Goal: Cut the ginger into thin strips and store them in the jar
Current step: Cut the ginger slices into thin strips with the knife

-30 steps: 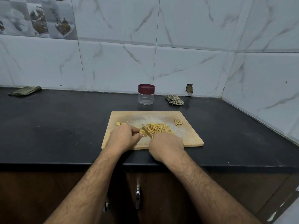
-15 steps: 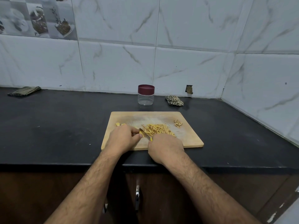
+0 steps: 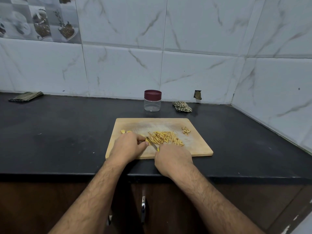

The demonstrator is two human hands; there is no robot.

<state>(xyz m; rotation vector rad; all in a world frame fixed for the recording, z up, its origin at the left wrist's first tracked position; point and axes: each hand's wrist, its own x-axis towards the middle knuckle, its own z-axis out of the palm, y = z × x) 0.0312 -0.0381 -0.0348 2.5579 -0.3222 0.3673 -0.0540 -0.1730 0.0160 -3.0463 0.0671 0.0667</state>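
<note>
A wooden cutting board [image 3: 199, 146] lies on the black counter. A heap of thin yellow ginger strips [image 3: 166, 138] covers its middle. My left hand [image 3: 128, 147] pinches a small ginger piece [image 3: 147, 140] against the board. My right hand [image 3: 173, 158] grips a knife [image 3: 152, 144] with a yellow handle, its blade resting right beside the held piece. Two small ginger bits [image 3: 125, 131] lie at the board's left, peel scraps [image 3: 186, 130] at its right. A clear jar [image 3: 152, 100] with a maroon lid on stands behind the board.
A crumpled checked cloth [image 3: 182, 106] lies to the right of the jar near the wall. A folded green cloth [image 3: 25, 96] sits at the far left back. The tiled wall [image 3: 278, 102] turns a corner on the right. The counter's front edge [image 3: 67, 174] runs below my wrists.
My right hand and the knife have shifted slightly; the blade stays at the ginger piece. The left hand keeps its hold.
</note>
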